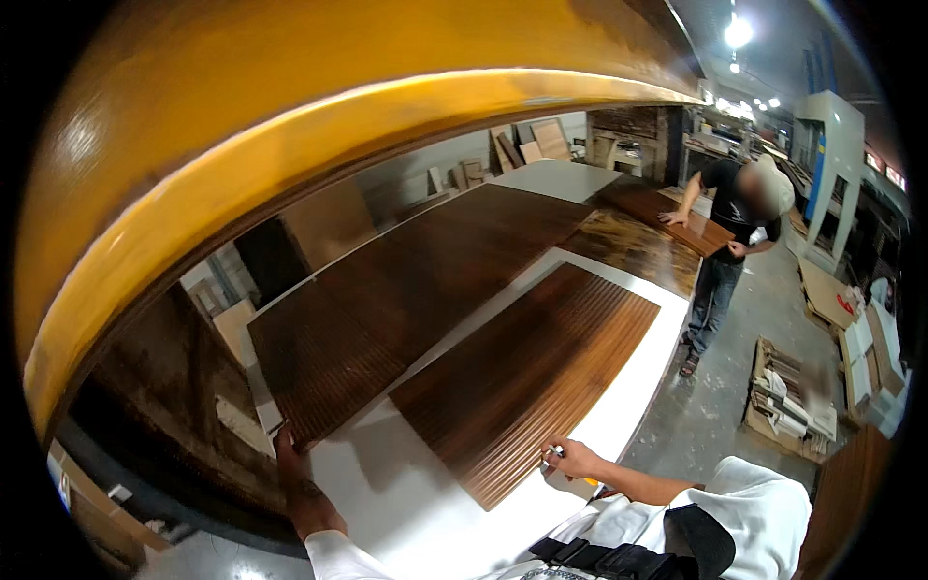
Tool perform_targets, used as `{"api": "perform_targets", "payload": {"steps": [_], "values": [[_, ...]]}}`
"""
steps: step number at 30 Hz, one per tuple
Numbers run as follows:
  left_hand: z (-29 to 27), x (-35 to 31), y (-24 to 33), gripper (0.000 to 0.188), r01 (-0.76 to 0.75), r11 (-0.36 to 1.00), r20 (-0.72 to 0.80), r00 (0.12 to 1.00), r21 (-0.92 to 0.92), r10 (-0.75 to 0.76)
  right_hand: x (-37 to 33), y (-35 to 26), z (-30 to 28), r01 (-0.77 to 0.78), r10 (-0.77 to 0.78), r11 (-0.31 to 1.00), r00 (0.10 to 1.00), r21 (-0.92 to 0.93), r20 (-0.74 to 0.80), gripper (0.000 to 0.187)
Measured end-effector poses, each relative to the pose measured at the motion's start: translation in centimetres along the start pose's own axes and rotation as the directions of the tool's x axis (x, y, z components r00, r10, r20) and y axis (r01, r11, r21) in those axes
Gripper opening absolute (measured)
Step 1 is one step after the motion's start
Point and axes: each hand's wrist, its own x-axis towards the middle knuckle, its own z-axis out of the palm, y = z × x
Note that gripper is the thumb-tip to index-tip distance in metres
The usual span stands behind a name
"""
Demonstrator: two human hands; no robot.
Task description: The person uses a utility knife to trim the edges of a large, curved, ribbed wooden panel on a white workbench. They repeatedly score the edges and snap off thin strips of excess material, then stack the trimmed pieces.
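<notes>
Ribbed panel [532,382], right hand [572,458] at right edge, bare tabletop [633,391] alongside

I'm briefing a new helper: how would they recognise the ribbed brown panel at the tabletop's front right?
Below the big curved yellow structure lies a white tabletop. At its front right is a rectangular ribbed panel. Its shinier, lighter right side sets it apart from the dark panels on its left.

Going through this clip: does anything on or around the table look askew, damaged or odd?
The panel with blotchy yellow-brown patches at the far right of the white table, near the co-worker, looks patchy beside the darker brown panels. Finish or damage? I can't tell.
</notes>
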Motion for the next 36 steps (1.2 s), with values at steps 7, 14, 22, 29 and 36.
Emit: {"api": "perform_targets", "payload": {"steps": [7, 14, 22, 29, 36], "values": [[0.8, 3.5, -2.6, 0.058, 0.091, 0.956, -0.075, 0.995, 0.278, -0.073, 0.4, -1.1, 0.1, -0.093, 0.098, 0.991, 0.994, -0.099, 0.044, 0.018], [-6.3, 11.8, -9.3, 0.037, 0.351, 0.529, -0.382, 0.923, 0.772, -0.054, 0.0, -3.7, 0.3, 0.027, -0.005, 0.985, 0.991, -0.170, 0.130, 0.024], [-5.6, 9.2, -11.7, 0.037, 0.493, 0.183, -0.525, 0.818, 0.850, 0.235, 18.8, -6.7, 1.5, 0.171, -0.220, 0.970, 0.922, 0.174, 0.320, 0.014], [-10.1, 8.0, -13.5, 0.036, 0.666, -0.015, -0.596, 0.677, 0.746, 0.431, 32.6, -16.1, 12.1, 0.036, -0.185, 0.936, 0.896, 0.350, 0.403, 0.012], [-0.2, 10.2, -14.1, 0.039, 0.602, 0.108, -0.583, 0.688, 0.791, 0.432, 46.2, -13.6, 8.7, 0.389, -0.433, 0.901, 0.793, 0.191, 0.429, 0.010]]}}
